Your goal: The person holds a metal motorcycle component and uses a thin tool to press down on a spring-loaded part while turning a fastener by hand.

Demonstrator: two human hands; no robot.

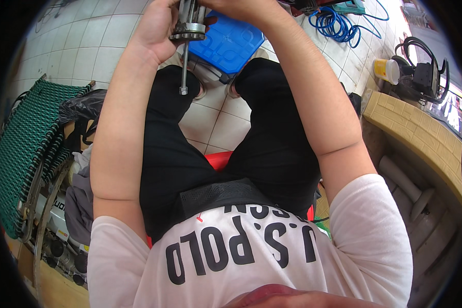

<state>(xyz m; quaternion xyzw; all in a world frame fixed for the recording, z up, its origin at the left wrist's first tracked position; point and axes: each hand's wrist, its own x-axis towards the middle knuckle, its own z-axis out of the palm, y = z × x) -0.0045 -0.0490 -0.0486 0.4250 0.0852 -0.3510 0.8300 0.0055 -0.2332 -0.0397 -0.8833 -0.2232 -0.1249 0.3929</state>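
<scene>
At the upper edge my left hand (158, 30) is closed around a metal assembly with a toothed ring (187, 35). A long thin rod (185, 64) hangs down from it, with a hex nut (183, 91) at its lower end. Fingertips show in shadow on the assembly's far side. My right hand (232, 6) reaches in beside its top; the frame edge cuts off most of that hand, hiding its fingers. Below and behind the assembly, a blue plastic case (231, 43) stands on the floor between my feet.
White tiles (110, 33) cover the floor. A green woven folding cot (33, 143) and a black plastic bag (82, 107) lie at left. Coiled blue hose (333, 25) is at upper right, near a yellow-white tub (386, 71) and a tan ledge (410, 120). A red seat (218, 160) is under me.
</scene>
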